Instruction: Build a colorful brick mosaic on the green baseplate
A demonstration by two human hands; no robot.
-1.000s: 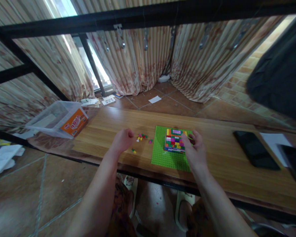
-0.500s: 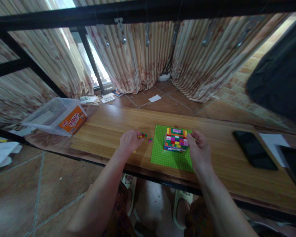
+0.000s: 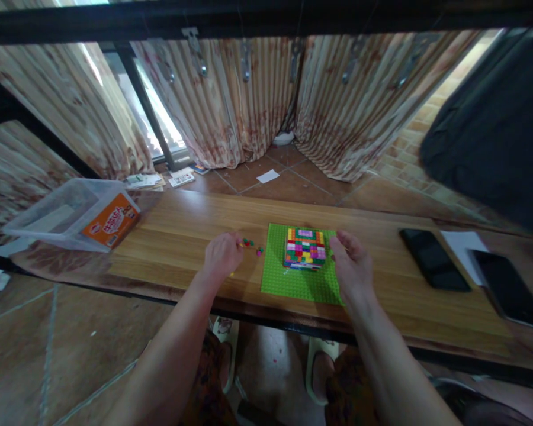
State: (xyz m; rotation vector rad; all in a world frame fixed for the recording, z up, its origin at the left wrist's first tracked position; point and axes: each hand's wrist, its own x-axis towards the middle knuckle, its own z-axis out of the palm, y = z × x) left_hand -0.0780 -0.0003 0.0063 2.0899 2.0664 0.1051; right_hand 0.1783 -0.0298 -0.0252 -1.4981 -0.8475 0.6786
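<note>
A colourful block of stacked toy bricks [image 3: 305,248] stands on a green baseplate [image 3: 275,278] on the wooden table. My right hand [image 3: 352,260] is at the right of the block, just apart from it, over the baseplate's right edge. Its fingers are loosely curled, the thumb apart from them, with nothing visible between. Left of the baseplate, my left hand [image 3: 223,254] rests low over the table with closed fingers; what they hold is hidden. Small loose bricks [image 3: 248,243] lie by its fingertips, and a few more [image 3: 260,251] are near the baseplate.
A clear plastic bin [image 3: 71,216] with an orange label stands at the table's left end. Two dark phones [image 3: 434,259] and white paper [image 3: 464,248] lie to the right. Behind the table are striped curtains [image 3: 231,106]; a black bar [image 3: 266,21] crosses above.
The view has swung a little to the right. My right hand has drawn slightly away from the brick block; my left hand stays by the loose bricks.
</note>
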